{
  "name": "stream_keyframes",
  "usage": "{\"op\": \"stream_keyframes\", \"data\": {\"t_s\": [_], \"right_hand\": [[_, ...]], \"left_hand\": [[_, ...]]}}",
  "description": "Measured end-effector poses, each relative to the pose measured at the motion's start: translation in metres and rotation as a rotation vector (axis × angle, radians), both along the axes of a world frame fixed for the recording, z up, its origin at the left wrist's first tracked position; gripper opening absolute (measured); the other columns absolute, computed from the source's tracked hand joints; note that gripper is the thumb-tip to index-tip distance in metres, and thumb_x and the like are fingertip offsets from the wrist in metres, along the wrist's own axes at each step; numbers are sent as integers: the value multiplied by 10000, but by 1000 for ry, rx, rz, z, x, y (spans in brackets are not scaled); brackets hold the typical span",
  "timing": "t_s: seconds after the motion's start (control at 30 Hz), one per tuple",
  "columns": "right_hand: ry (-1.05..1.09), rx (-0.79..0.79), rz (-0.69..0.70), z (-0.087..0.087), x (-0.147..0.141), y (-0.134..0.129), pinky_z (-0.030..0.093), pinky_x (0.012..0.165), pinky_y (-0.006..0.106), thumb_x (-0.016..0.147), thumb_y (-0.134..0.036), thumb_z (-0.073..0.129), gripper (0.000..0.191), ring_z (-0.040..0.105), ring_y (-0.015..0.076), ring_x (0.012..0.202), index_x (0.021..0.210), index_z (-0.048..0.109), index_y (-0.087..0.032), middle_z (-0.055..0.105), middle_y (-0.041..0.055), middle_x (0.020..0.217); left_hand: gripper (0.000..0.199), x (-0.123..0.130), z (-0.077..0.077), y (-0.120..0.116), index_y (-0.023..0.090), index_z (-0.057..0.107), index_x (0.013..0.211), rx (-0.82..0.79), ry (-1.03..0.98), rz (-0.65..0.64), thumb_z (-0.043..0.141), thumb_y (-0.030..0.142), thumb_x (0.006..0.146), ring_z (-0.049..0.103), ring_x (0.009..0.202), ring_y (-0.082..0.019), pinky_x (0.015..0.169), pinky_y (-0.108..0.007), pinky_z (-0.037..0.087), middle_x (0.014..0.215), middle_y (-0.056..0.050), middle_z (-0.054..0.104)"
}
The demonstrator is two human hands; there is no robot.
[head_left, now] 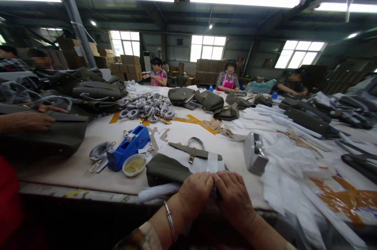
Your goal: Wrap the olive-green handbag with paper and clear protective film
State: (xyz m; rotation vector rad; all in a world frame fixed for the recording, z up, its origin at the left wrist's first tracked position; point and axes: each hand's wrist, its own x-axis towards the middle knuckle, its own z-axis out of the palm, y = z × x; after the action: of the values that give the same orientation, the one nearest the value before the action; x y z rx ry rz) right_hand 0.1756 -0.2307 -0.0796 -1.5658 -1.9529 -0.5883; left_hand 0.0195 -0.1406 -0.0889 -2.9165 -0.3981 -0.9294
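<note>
Both my hands meet at the near edge of a dark olive handbag (167, 168) lying on the table in front of me. My left hand (196, 190), with a bangle at the wrist, has its fingers curled on the bag's edge beside white paper. Against it, my right hand (233, 192) is closed on the same edge, its fingertips hidden. A strap (184, 149) with a gold-coloured clasp (191, 158) lies across the bag, and a wrapped ring-shaped handle (196, 141) stands behind. Under the strap is white paper (212, 162).
Left of the bag are a blue tape dispenser (129, 147) and a small dish (134, 164). A grey tape dispenser (255, 153) stands right. Behind lie wrapped straps (147, 106) and more bags (209, 100). A co-worker's hand (32, 120) rests on a bag at left; other people sit across.
</note>
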Motion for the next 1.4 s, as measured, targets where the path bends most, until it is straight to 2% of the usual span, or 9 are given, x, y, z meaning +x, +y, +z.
{"op": "stream_keyframes", "data": {"t_s": [0.13,0.3,0.47,0.53,0.63,0.77,1.07,1.2,1.4], "right_hand": [[-50,121,100,-2,0,-26,366,1041,494,881,-108,562,417,543,319,1226,1295,590,-149,660,148,1257],[-144,129,424,-35,-26,-50,439,984,377,944,-155,487,290,632,225,1050,1150,682,-213,741,44,1091],[-110,-69,364,-72,-63,-22,474,988,407,958,-339,571,421,613,282,1151,1363,573,-224,686,91,1282],[-2,-119,390,-81,-72,-6,506,948,382,956,-334,586,363,662,257,1048,1307,611,-245,726,69,1190],[173,-66,411,-87,-73,6,544,730,301,987,-245,504,205,679,193,740,1042,700,-224,759,28,889],[248,-55,463,-84,-57,-9,538,666,299,989,-290,535,185,661,201,745,971,703,-213,720,48,828],[300,-50,492,-72,-40,-36,542,666,285,970,-326,588,179,647,192,750,1027,703,-202,689,59,823],[180,-21,471,-59,-38,-42,519,732,307,988,-246,499,205,649,200,800,1022,695,-197,710,66,859],[5,151,276,-38,-25,-50,434,993,389,969,-252,501,208,621,252,1080,943,705,-225,725,61,1090]], "left_hand": [[234,-4,14,3,130,534,1159,-102,96,-11,492,163,931,676,1047,-239,927,-384,582,1124,-129,686],[316,-5,30,8,149,494,1162,-171,196,-28,518,110,850,658,1090,-247,940,-390,570,1151,-126,668],[439,-4,36,9,182,470,1168,-230,236,-21,580,82,756,654,1094,-251,951,-394,563,1167,-103,661],[449,-5,35,9,201,474,1158,-244,224,-14,591,82,741,655,1091,-249,944,-388,565,1155,-91,667],[408,-6,30,8,215,494,1149,-231,189,-7,576,91,769,664,1071,-235,934,-371,569,1135,-78,681],[352,-7,18,3,172,526,1192,-142,104,-2,522,100,848,676,1065,-233,934,-368,578,1156,-103,693],[258,-2,-38,-17,126,625,1137,143,-113,60,410,136,995,680,1115,-242,975,-406,576,1221,-137,700],[270,-2,-43,-19,126,638,1136,152,-126,61,404,143,1001,674,1129,-246,985,-409,572,1230,-130,700],[268,-2,-47,-19,135,640,1152,18,-93,62,419,176,1006,646,1180,-229,1055,-399,526,1270,-118,682]]}}
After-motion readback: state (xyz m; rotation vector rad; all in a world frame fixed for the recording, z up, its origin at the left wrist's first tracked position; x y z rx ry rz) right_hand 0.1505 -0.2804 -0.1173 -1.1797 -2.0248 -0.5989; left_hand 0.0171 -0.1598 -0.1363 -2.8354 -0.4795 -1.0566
